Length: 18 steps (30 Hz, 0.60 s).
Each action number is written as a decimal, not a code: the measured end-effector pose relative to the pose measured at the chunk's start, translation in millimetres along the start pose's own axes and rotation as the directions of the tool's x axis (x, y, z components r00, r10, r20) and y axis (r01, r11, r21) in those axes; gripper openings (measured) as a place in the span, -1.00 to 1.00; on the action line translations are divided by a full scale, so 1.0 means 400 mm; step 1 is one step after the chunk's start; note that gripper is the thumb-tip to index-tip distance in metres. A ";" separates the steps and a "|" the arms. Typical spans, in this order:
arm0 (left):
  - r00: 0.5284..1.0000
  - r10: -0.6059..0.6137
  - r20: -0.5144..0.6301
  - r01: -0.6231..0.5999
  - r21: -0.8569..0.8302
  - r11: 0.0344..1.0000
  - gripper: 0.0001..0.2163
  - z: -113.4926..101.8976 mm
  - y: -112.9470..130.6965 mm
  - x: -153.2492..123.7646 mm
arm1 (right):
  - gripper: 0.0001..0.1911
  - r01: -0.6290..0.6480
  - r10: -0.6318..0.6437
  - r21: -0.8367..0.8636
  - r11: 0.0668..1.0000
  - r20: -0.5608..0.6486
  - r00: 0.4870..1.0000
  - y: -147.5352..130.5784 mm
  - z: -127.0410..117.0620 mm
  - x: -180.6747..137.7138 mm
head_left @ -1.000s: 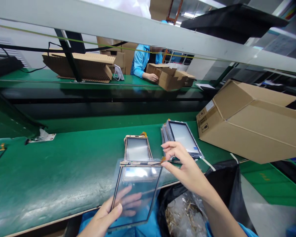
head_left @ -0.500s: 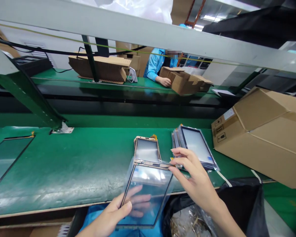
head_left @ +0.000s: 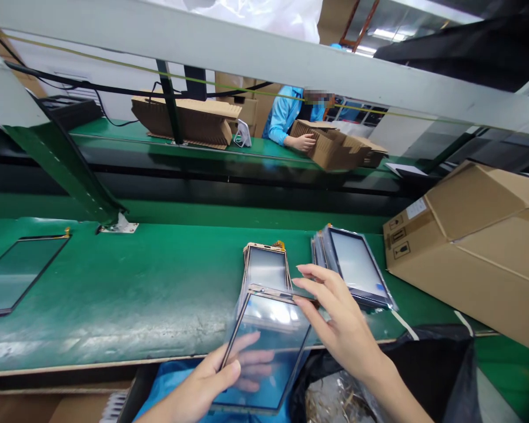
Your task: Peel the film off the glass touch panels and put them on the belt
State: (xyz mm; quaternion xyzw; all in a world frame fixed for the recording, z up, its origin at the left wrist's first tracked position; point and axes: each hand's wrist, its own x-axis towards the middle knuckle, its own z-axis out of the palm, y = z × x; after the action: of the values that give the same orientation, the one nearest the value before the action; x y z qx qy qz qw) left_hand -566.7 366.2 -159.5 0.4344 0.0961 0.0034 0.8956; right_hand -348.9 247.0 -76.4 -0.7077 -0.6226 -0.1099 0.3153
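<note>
My left hand [head_left: 216, 373] grips a clear touch-screen glass panel [head_left: 268, 346] by its lower left edge. The thumb lies on the front, and the other fingers show through the glass from behind. The panel has a thin dark border and tilts above the bench's front edge. At its upper right corner is my right hand [head_left: 335, 317], thumb against or just over the top edge and the other fingers apart. Behind the panel, a stack of similar small panels [head_left: 267, 267] with an orange flex tail lies on the bench. Right of it sits a stack of larger panels [head_left: 357, 261] in clear film.
Another dark-bordered panel [head_left: 22, 276] lies on the green bench [head_left: 150, 294] at left. A large cardboard box [head_left: 471, 247] stands at right. Below hangs a black bag [head_left: 432, 370] with crumpled clear film. Across the bench, a person in blue [head_left: 286, 111] handles a carton [head_left: 326, 147].
My right thumb and fingertips have parted slightly at the panel's top corner. The left hand keeps its hold. The view has shifted slightly, and the person's hand opposite has moved onto the carton.
</note>
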 end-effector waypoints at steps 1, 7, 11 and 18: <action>1.000 0.002 0.001 -0.002 0.000 1.000 -0.65 0.002 0.000 -0.001 | -0.82 0.018 -0.018 -0.012 1.000 0.004 1.000 -0.002 0.004 0.001; 1.000 -0.003 -0.009 0.003 0.002 1.000 -0.63 0.006 -0.012 -0.007 | -0.84 0.149 -0.167 -0.158 0.976 -0.110 0.980 -0.010 0.029 0.007; 1.000 -0.009 -0.011 0.009 -0.008 1.000 -0.62 0.004 -0.017 -0.007 | -0.80 0.208 -0.247 -0.229 0.951 -0.155 0.957 -0.007 0.043 0.008; 0.999 -0.048 -0.006 0.048 -0.007 0.999 -0.62 0.010 -0.012 -0.002 | -0.79 0.112 -0.109 0.072 0.991 -0.037 0.993 -0.017 0.069 0.047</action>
State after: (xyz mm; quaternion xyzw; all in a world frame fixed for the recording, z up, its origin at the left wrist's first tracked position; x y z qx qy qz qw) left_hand -567.1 360.2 -160.6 0.4291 0.1090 -0.0164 0.8965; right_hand -358.1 278.4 -85.6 -0.6581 -0.6591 -0.1157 0.3451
